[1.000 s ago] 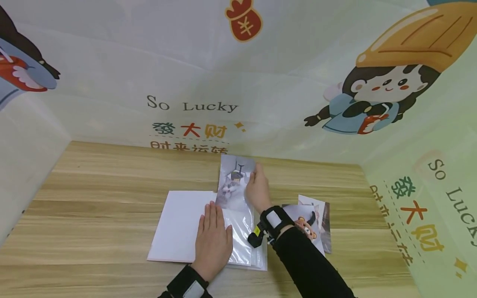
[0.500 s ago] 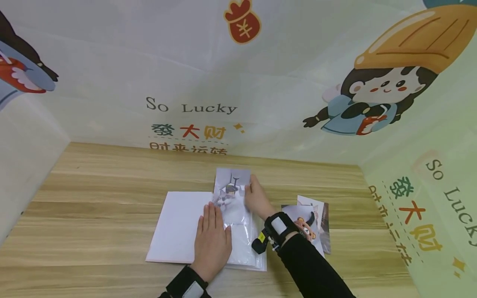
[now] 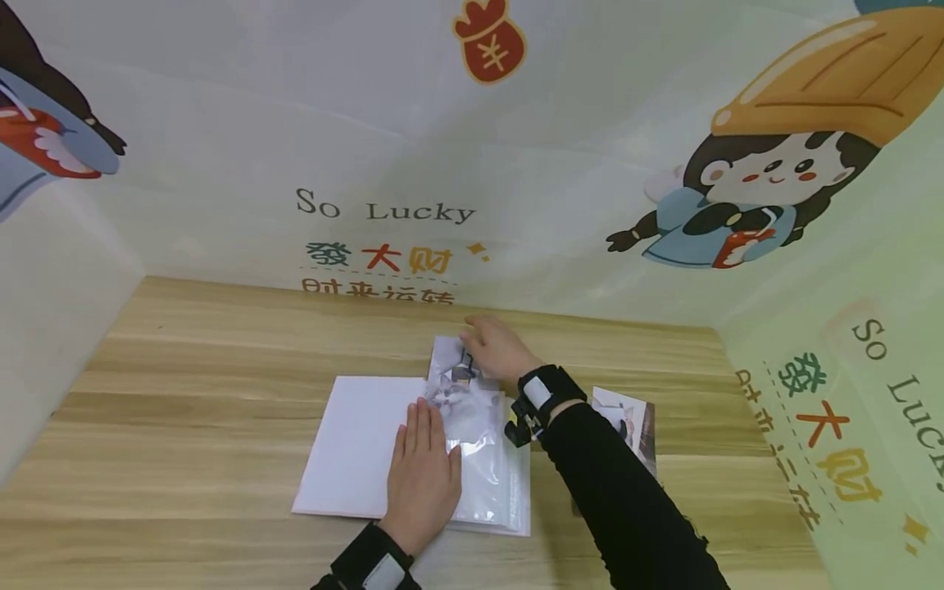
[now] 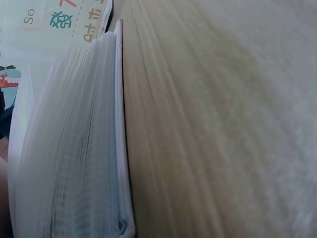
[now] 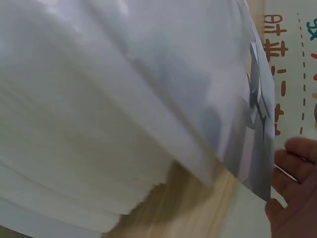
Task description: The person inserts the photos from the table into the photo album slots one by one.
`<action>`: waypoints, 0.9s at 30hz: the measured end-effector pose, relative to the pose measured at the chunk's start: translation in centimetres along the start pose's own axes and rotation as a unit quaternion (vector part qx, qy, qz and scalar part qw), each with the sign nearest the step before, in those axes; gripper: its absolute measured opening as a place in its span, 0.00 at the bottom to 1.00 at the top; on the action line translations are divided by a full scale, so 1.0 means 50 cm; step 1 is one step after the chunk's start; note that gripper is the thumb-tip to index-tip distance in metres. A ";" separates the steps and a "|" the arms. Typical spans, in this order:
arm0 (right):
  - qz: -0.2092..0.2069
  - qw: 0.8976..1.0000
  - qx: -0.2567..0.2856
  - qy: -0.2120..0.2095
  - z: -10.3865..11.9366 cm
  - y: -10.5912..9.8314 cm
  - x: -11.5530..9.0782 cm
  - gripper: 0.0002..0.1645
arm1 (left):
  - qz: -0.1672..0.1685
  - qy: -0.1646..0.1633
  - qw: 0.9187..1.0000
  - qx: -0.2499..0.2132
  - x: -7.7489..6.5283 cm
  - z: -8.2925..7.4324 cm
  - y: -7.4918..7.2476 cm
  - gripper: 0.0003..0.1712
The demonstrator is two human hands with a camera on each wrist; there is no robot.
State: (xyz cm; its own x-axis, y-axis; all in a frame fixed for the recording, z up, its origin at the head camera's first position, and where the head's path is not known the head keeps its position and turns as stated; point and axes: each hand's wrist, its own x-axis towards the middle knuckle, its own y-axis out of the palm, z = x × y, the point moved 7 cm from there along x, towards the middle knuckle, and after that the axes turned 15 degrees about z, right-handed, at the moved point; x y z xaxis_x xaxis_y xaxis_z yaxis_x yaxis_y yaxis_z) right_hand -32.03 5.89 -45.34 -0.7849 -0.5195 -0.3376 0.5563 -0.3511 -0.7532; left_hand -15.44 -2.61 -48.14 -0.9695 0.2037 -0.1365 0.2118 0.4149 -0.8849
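Note:
An open photo album (image 3: 357, 447) lies on the table, a white page on its left and a clear plastic sleeve (image 3: 483, 483) on its right. My left hand (image 3: 422, 487) rests flat near the fold, fingers straight. A photo (image 3: 445, 365) with a pale picture sits partway in the sleeve, its upper part sticking out past the page's top. My right hand (image 3: 500, 348) is over the photo's top right corner, thumb and fingers apart. In the right wrist view the thumb of that hand (image 5: 297, 191) is right at the photo's (image 5: 261, 134) corner. The left wrist view shows the album's page edges (image 4: 69, 148).
More loose photos (image 3: 623, 410) lie to the right of the album, partly hidden under my right forearm. A wooden tabletop (image 3: 199, 410) extends around them, bounded by a printed cloth backdrop (image 3: 369, 123) at the back and sides.
The photo has slid down deeper into the sleeve. My right hand has gone from the photo's right edge to its top corner. The left hand stays put.

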 end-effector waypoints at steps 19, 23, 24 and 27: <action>0.133 0.987 0.082 0.040 -0.006 0.049 -0.013 0.26 | 0.019 -0.004 1.000 0.000 0.002 -0.002 0.002 0.35; 0.138 0.988 0.063 0.025 0.003 0.054 -0.019 0.27 | 0.006 -0.001 1.000 -0.001 0.001 -0.003 -0.001 0.35; 0.138 0.989 0.054 0.022 0.004 0.055 -0.021 0.27 | 0.003 0.001 1.000 -0.002 0.000 -0.003 -0.002 0.35; 0.140 0.989 0.037 0.013 0.010 0.059 -0.027 0.26 | -0.005 0.002 1.000 -0.001 -0.001 -0.003 -0.003 0.35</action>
State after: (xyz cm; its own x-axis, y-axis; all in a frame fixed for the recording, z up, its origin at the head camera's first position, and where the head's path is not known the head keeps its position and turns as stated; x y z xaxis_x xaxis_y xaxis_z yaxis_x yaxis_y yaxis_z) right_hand -29.21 5.16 -46.83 -0.6026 -0.5853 -0.5425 0.7710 -0.2515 -0.5851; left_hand -15.39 -2.55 -47.93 -0.9710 0.2035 -0.1254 0.2021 0.4185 -0.8855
